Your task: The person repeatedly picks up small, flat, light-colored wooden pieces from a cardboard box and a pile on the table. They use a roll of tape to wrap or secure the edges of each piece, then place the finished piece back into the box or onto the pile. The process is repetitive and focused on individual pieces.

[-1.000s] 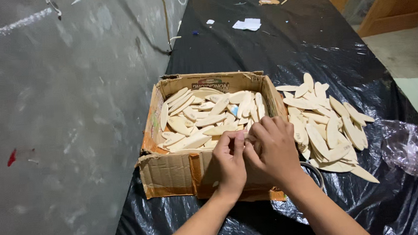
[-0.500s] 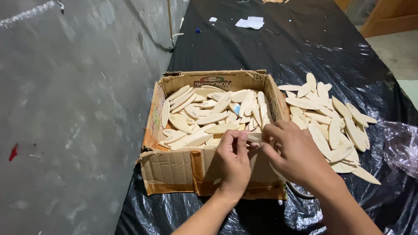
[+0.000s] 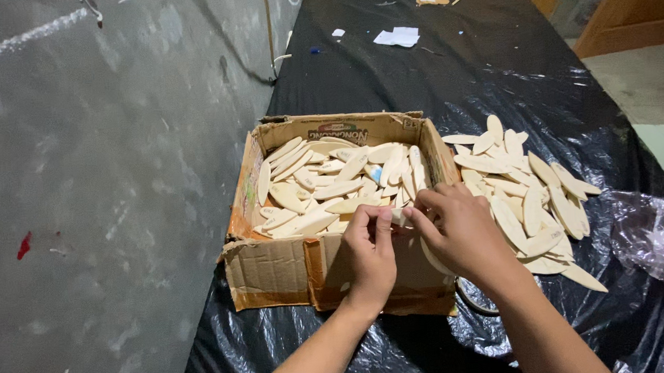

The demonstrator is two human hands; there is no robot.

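A shallow cardboard box (image 3: 276, 270) sits on black plastic sheeting and holds several pale, flat, oval wooden pieces (image 3: 332, 186). My left hand (image 3: 371, 257) and my right hand (image 3: 461, 232) meet over the box's near right corner. Together their fingertips pinch one small pale oval piece (image 3: 400, 216). A loose pile of the same oval pieces (image 3: 520, 190) lies on the sheeting just right of the box, beside my right hand.
The black sheeting (image 3: 478, 70) covers a long table running away from me. A grey paint-marked wall (image 3: 101, 185) stands along the left. White paper scraps (image 3: 397, 36) lie far back. Crumpled clear plastic (image 3: 654, 240) lies at the right edge.
Both hands have stayed over the box's near right corner, with small finger shifts on the piece between them. The view has drifted slightly.
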